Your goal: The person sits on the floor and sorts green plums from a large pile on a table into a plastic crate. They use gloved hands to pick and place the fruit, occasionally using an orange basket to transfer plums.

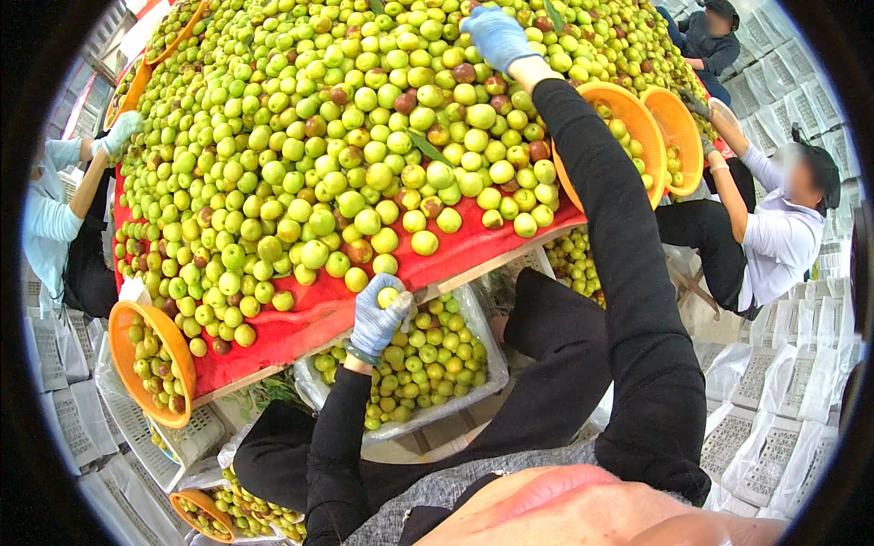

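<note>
A large heap of green jujube fruits (pixel 293 136), some of them brown, covers a table with red cloth (pixel 273 341). My left hand (pixel 379 310), in a blue-grey glove, holds one green fruit (pixel 388 297) at the table's near edge, above a plastic-lined crate (pixel 437 416) full of green fruits. My right hand (pixel 497 39), in a blue glove, reaches far over the heap. Its fingertips lie at the fruits; whether it grips one I cannot tell.
Orange baskets stand at the right (pixel 652 136) and left (pixel 188 368) table edges. One co-worker (pixel 785 225) sits at the right, another (pixel 713 48) farther back, a third (pixel 58 211) at the left. Stacked white crates (pixel 758 450) surround the area. A wooden table edge (pixel 505 258) runs before me.
</note>
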Demonstrator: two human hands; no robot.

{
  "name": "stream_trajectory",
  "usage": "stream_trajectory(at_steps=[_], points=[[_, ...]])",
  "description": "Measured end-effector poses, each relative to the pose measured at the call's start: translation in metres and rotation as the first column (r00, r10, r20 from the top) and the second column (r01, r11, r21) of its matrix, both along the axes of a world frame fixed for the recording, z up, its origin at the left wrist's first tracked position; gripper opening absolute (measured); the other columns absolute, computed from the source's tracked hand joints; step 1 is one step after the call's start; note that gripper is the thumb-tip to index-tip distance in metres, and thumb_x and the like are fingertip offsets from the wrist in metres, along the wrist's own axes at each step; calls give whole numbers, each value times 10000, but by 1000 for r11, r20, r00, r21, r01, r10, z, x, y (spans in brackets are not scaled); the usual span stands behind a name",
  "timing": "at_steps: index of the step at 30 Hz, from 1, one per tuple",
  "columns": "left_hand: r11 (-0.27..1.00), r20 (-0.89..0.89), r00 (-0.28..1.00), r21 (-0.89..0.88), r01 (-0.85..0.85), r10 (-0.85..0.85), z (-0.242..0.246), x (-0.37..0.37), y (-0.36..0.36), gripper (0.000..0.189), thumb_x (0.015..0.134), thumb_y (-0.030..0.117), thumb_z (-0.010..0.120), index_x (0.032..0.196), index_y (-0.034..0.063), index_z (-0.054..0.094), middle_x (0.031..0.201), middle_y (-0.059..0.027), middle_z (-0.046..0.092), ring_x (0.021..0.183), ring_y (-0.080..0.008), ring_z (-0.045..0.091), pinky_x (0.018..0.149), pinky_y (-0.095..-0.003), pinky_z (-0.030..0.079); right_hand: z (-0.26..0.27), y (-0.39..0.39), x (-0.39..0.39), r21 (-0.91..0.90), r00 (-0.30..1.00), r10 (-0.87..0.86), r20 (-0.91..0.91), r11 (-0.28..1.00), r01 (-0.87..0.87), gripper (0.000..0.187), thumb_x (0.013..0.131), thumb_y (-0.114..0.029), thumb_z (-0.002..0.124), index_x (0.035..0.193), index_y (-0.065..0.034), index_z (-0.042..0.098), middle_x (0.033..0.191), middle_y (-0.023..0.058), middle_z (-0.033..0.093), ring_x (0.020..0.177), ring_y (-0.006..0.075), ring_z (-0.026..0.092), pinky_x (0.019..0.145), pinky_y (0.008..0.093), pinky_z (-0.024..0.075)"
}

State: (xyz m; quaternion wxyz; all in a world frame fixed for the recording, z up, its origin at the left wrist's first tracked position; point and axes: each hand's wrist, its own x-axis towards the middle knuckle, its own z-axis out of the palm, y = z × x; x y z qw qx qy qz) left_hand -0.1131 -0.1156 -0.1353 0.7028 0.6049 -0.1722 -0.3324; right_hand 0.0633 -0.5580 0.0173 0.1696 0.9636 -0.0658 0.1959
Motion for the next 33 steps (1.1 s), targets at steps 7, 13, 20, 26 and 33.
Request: stream_trajectory(at_steps=[7,13,20,26,33], points=[[999,-55,998,-36,17,-19,-2,2,3,168,875,168,712,889,73,573,704,28,574,605,-50,530,556,-218,452,3,26,60,226,828,-370,-422,842,491,318,895,-172,543,1158,-134,716,1221,66,682,1055,290,678,766,511,558],[1000,91,996,13,-22,21,2,2,0,155,861,153,715,879,69,586,727,34,563,646,-54,515,594,-229,454,4,5,58,273,882,-175,-438,909,316,379,802,-265,637,1141,-95,657,1159,186,672,1079,355,642,906,447,512],[1000,-24,1000,-29,7,-8,10,1,1,137,889,143,684,897,71,568,671,24,566,544,-50,525,512,-220,443,21,-41,24,418,929,-344,136,870,261,382,875,-481,603,959,-122,703,1020,160,697,978,352,659,859,443,518],[997,-37,997,6,71,-71,10,4,3,155,880,147,678,894,62,550,700,-9,592,554,-83,550,532,-231,458,31,-74,62,318,926,-375,-52,873,371,355,903,-182,519,1232,-182,653,1232,182,637,1135,368,617,957,467,500],[999,-59,997,5,53,-53,10,1,3,160,877,151,674,899,63,542,709,-9,593,554,-81,550,529,-230,461,28,-66,61,313,941,-315,126,912,264,429,859,-257,558,1284,-220,610,1143,198,667,1066,375,636,932,482,495]])
